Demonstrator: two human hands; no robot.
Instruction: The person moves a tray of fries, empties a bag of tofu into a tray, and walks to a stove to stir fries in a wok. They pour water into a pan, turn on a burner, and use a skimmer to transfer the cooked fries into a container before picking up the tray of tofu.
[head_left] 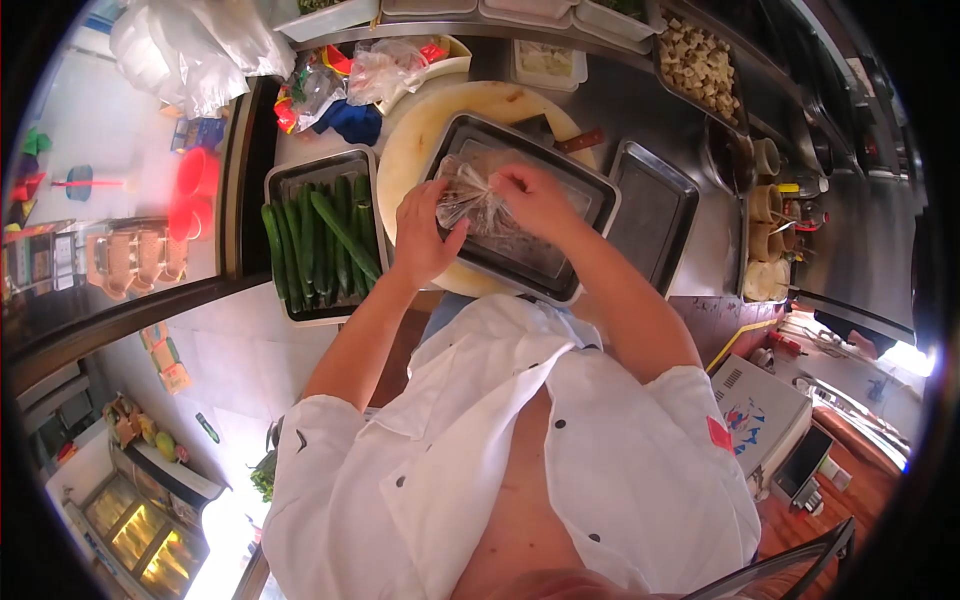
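Both hands work a clear plastic bag over a steel tray at a kitchen counter.

At frame centre, the left hand and right hand each pinch the crinkled clear plastic bag above the metal tray on a round cutting board. Cucumbers fill a second tray to the left; an empty tray sits to the right.

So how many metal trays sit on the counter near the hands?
3: a rectangular metal tray of green cucumbers at left, a dark metal tray on the round board under both hands, and an unfilled metal tray at right. Others may be hidden.
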